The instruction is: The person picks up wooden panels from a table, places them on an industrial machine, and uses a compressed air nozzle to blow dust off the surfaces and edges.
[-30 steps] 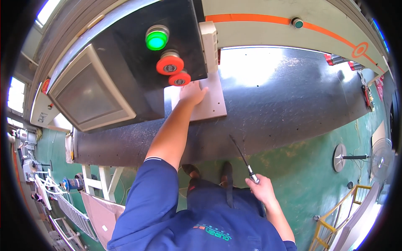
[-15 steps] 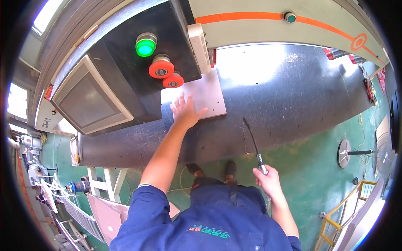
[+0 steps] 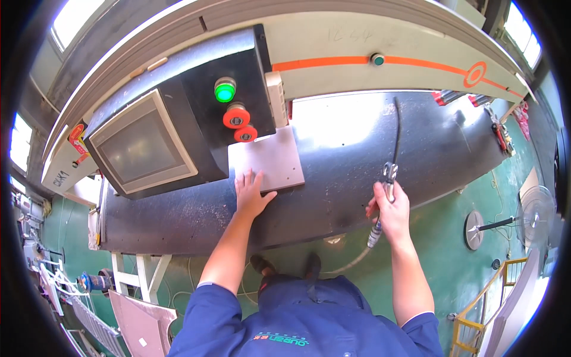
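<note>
My left hand [image 3: 250,194] lies with fingers spread on the near edge of a pale flat panel [image 3: 275,156]. This panel, with a few small holes near its right side, rests on the dark machine table [image 3: 333,205]. To the right, my right hand [image 3: 392,208] is closed round an air blow gun [image 3: 389,174], held over the table's front part. Its long thin black nozzle points away from me toward the far side, and a hose trails from its lower end. Part of the panel is hidden behind the control box [image 3: 205,119].
On the control box are a touchscreen [image 3: 141,143], a lit green button [image 3: 225,91] and two red stop buttons [image 3: 236,117]. A beige beam [image 3: 321,41] with an orange stripe spans the back. Pliers-like tools [image 3: 502,134] sit at the table's right end. Boards [image 3: 143,318] lean at lower left.
My left hand has come down onto the panel's near edge. My right hand has raised the blow gun forward over the table, its nozzle now pointing farther away. The view has shifted too.
</note>
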The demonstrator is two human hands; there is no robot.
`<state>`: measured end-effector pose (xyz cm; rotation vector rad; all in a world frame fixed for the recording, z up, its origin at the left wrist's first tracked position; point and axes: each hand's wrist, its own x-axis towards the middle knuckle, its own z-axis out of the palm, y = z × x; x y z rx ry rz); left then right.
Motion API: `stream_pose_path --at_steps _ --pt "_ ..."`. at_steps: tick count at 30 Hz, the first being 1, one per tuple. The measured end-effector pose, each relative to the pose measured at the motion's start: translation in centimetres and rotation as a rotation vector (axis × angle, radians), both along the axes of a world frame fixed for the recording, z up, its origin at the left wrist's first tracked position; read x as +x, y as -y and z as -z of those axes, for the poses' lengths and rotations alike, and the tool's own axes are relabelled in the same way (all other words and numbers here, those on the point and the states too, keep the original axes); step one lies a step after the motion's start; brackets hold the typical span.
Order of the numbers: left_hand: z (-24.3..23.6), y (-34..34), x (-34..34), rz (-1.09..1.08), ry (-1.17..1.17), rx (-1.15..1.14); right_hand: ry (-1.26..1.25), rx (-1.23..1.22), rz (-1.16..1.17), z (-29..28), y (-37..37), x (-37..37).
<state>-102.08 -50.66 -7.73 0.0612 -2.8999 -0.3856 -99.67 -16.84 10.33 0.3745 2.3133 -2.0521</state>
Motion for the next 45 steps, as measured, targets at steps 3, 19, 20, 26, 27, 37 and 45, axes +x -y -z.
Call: stream_pose_path --at_steps 3,19,20,26,27,37,45 --pt "-0.5 -0.9 3.3 0.019 -0.05 0.166 -0.079 0.092 -0.017 -2.4 -0.3 -2.3" --pt "-0.7 1.2 23.8 -0.481 -0.1 0.537 -0.012 0.122 -0.146 -4.0 -0.2 -6.7" --pt "-0.9 1.3 23.8 -0.474 -0.13 0.526 -0.028 0.107 -0.16 -3.5 -0.3 -6.9" --pt "-2.3 3.3 23.4 -0.504 -0.192 0.598 0.059 0.009 -0.204 1.7 -0.8 -2.9" --pt "-2.6 4.2 23.4 -0.512 -0.193 0.606 0.104 -0.005 -0.253 3.2 -0.2 -1.5" --pt "-1.4 25.5 16.1 -0.569 -0.214 0.284 0.514 0.272 -1.021 6.4 20.5 7.6" --pt "-0.6 39.7 5.2 -0.622 0.037 0.113 0.477 0.406 -0.92 4.6 34.4 6.8"
